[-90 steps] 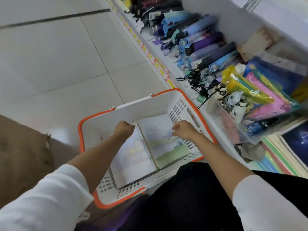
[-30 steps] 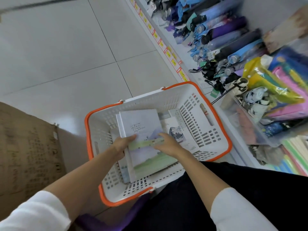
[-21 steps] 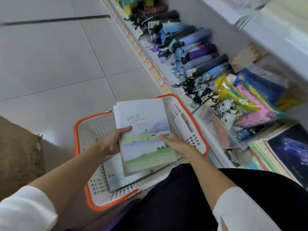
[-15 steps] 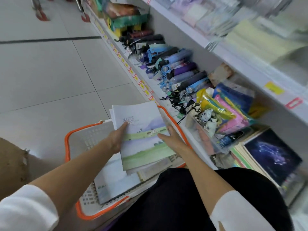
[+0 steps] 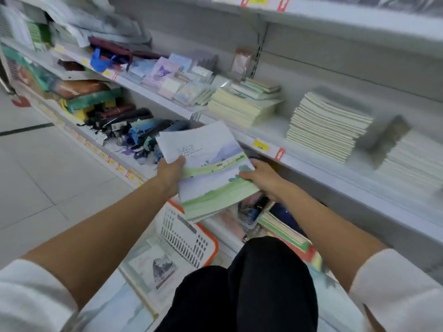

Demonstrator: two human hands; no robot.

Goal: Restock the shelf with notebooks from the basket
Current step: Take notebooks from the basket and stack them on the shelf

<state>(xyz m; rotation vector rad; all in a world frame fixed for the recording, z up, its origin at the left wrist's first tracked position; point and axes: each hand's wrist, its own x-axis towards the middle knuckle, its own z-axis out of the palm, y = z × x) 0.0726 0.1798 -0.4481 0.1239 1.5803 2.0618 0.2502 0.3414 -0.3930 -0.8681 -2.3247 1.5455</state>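
I hold a thin stack of notebooks with a pale landscape cover, lifted in front of the middle shelf. My left hand grips its left edge, thumb on the cover. My right hand grips the right edge from below. The white basket with an orange rim sits low on the floor beneath my arms, with more notebooks lying in it. Stacks of cream notebooks lie on the shelf just beyond the held stack.
More paper stacks and small card packs fill the shelf to the left. Folded umbrellas lie on the bottom shelf. Coloured notebooks sit on the lower shelf by my knee. An upper shelf edge overhangs.
Both hands lifted the landscape-cover notebooks out of the basket and raised them up and right toward the middle shelf. My view rose from the basket to the shelves.
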